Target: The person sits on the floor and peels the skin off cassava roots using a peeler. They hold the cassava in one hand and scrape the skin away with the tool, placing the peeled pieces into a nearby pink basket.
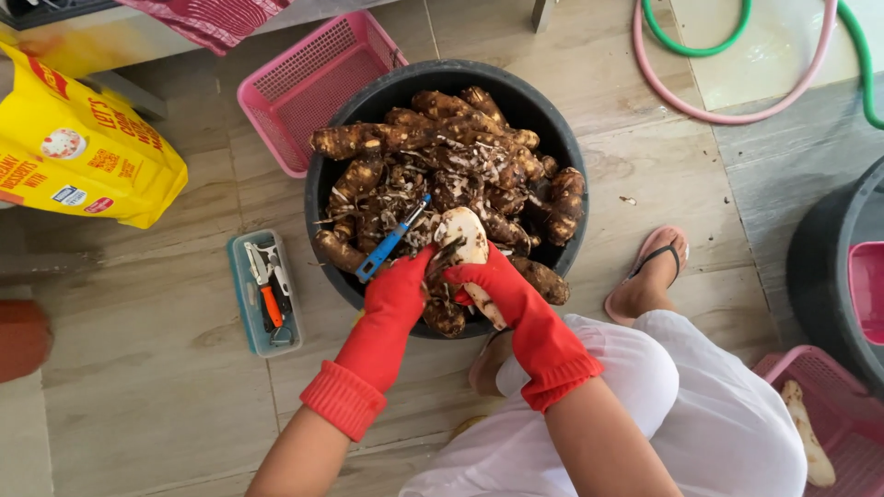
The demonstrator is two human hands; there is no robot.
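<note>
At the far left you have one yellow bag [78, 147], cut off by the edge of the view, and nearer in one small blue tray [264, 293] of hand tools lies on the floor. Beyond it sits one pink basket [308, 87], touching the rim of the black tub [442, 75].

Your left hand [391, 299], in a red glove, is closed around the blue handle of a peeler [394, 239], whose blade end points up and right toward the root. Your right hand [502, 285], also gloved in red, is clamped on a half-peeled root [465, 241]; the root sits just above your fingers, over the near part of the tub, its white flesh bared at the top and its lower end hidden under the glove. The peeler's tip is just beside its left edge; whether it touches is hard to tell.

The tub holds a heap of brown unpeeled roots [442, 138], too tangled to count. Two hoses [737, 101], pink and green, curl at far right. Near right, a second pink basket [824, 414], partly cut off, holds one peeled root [808, 433].
</note>
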